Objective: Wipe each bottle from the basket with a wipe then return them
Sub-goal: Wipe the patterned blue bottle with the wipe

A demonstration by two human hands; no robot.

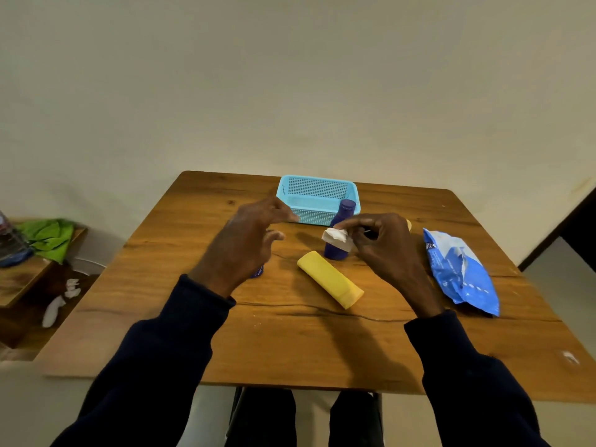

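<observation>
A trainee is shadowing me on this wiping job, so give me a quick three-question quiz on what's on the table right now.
1. True or false: the purple bottle lies flat.
2. Which hand pinches the white wipe? A) left B) right C) neither
3. Fill in: the yellow bottle lies on its ____ on the table.

Key: 1 false, it stands upright; 2 B, the right hand; 3 side.
</observation>
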